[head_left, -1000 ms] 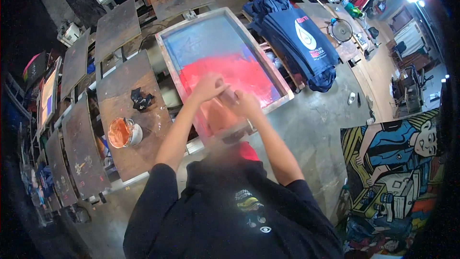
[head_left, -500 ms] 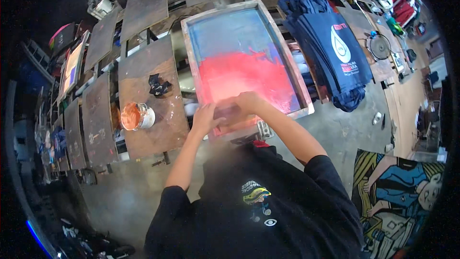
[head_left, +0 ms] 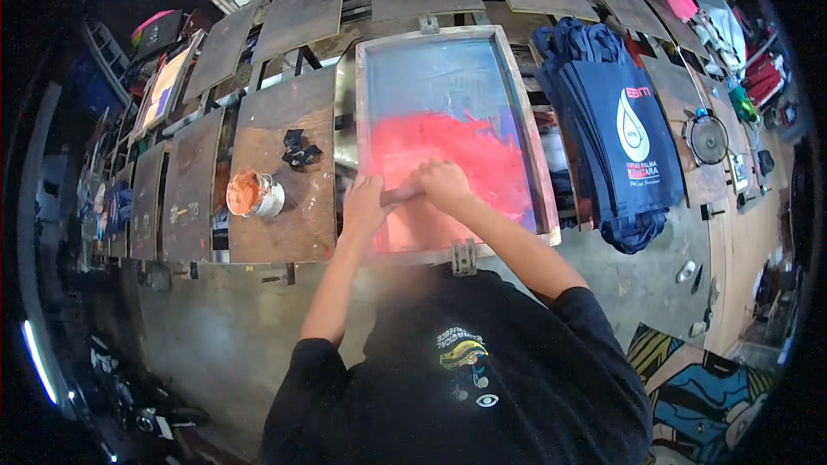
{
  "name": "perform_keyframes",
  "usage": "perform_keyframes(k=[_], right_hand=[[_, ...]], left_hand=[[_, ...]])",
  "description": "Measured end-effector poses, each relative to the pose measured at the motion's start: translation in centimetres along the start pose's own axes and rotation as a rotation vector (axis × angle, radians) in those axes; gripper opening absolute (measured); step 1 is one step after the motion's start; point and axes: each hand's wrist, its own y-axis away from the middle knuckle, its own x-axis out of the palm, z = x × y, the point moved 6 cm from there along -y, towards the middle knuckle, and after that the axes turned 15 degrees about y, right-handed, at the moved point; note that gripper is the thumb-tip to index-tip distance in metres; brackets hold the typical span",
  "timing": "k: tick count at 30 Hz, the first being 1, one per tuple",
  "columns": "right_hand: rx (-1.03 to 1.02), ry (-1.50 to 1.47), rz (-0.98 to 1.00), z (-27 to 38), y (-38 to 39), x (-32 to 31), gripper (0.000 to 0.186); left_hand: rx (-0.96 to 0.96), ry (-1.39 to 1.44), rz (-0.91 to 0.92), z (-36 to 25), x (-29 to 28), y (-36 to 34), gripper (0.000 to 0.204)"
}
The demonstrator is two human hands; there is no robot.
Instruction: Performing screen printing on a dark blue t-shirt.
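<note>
A framed printing screen (head_left: 517, 103) lies flat in front of me, its mesh blue at the far end and smeared with red ink (head_left: 465, 142) near me. My left hand (head_left: 362, 207) and my right hand (head_left: 444, 182) both grip a squeegee (head_left: 401, 195) lying across the near part of the screen. The hands hide most of the squeegee.
An open can of orange-red ink (head_left: 251, 194) and a dark rag (head_left: 300, 151) sit on a brown board (head_left: 284, 215) to the left. A stack of dark blue printed bags (head_left: 624, 129) lies to the right. Several more brown boards fan out around the far side.
The view has shifted, so the screen now sits more central. My two hands stay together on the squeegee at the screen's near part, seemingly a little closer to me.
</note>
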Motion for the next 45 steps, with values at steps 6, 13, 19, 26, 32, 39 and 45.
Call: perform_keyframes(k=[6,13,19,26,32,39,45], right_hand=[[-0.068,0.086,-0.135,1.5,4.9,1.1,0.021],[-0.272,-0.029,-0.166,2.1,8.4,1.2,0.022],[-0.243,-0.044,-0.041,2.6,6.2,0.4,0.030],[-0.155,-0.142,-0.072,2.8,5.5,0.7,0.031],[-0.062,-0.290,0.212,1.4,3.2,0.4,0.036],[-0.012,-0.430,0.469,-0.1,0.0,0.3,0.044],[-0.114,-0.335,0.671,-0.4,-1.5,1.1,0.051]], left_hand=[[0.112,0.079,0.003,-1.0,2.5,4.6,0.045],[-0.021,0.141,-0.013,-1.8,4.7,7.1,0.047],[-0.156,0.066,0.138,-3.0,4.3,5.5,0.047],[0.082,-0.139,-0.013,-2.1,6.9,7.9,0.053],[0.027,-0.079,0.055,-3.2,4.6,4.2,0.066],[0.109,-0.128,0.104,-1.3,4.4,1.1,0.057],[0.134,-0.095,0.099,-0.6,4.4,-0.1,0.051]])
